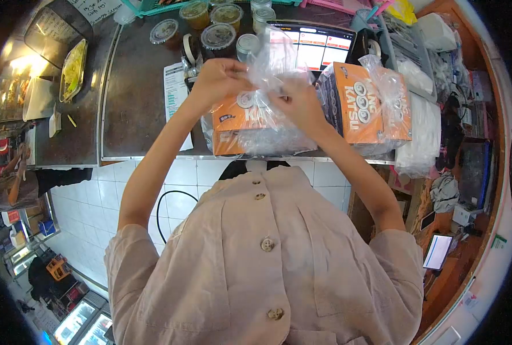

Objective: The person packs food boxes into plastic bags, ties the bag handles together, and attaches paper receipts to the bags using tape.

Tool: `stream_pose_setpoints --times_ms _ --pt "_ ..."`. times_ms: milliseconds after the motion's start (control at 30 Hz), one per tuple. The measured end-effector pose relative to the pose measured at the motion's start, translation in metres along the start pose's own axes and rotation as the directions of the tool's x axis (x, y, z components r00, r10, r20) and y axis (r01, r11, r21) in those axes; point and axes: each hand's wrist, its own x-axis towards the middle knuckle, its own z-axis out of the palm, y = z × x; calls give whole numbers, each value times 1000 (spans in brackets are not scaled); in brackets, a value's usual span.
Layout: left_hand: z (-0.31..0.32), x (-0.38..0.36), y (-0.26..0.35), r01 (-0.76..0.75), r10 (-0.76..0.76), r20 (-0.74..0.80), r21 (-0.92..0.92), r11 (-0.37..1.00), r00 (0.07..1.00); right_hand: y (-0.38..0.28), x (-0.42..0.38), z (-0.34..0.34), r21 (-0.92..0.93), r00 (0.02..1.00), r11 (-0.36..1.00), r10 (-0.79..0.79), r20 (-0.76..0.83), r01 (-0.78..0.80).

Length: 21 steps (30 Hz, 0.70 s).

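Observation:
An orange printed box [227, 122] stands in a clear plastic bag [279, 138] at the counter's front edge. Both my hands are at the gathered neck of this bag. My left hand [220, 83] is on its left side, fingers bent and closed on the plastic. On the right side, my right hand [299, 102] has its fingers curled round the bag's neck, partly behind the film. The loose bag top rises above the hands. Just to the right stands a second orange box [356, 103], in a clear bag with a bunched top.
Lidded cups [218, 35] and a lit tablet [319, 46] stand behind the bags. A tape roll [190, 49] and a printed paper [175, 89] lie to the left. Clear bags [420, 132] hang over the right edge. Another person [14, 184] is at far left.

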Motion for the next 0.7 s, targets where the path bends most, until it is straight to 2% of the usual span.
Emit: stream_pose_setpoints --times_ms 33,100,133,200,233,333,433,533,700 --pt "0 1 0 6 -6 -9 24 1000 1000 -4 -3 2 0 989 991 -133 -68 133" --pt "10 -2 3 20 5 -175 146 989 985 -9 -7 5 -32 898 920 -389 -203 392" --pt "13 -3 4 34 19 -253 205 978 967 -10 -7 4 -39 906 920 -391 -162 390" --pt "15 1 -7 7 35 -242 169 986 970 -11 -9 3 -54 919 922 -387 -77 383" --pt "15 2 -12 -8 44 -235 152 988 971 -12 -10 4 -44 927 932 -363 -90 361" --pt "11 -11 -2 -86 112 -111 220 972 988 -11 -6 7 -14 944 953 -301 -135 302" --pt "8 -26 -22 -311 311 7 4 950 950 -9 -6 12 12 952 964 -259 -161 265" --pt "11 -39 -19 -436 446 27 266 860 895 -7 -6 14 23 956 967 -246 -158 252" --pt "17 -35 -21 -583 711 20 589 560 703 -6 0 14 83 944 956 -260 -202 280"
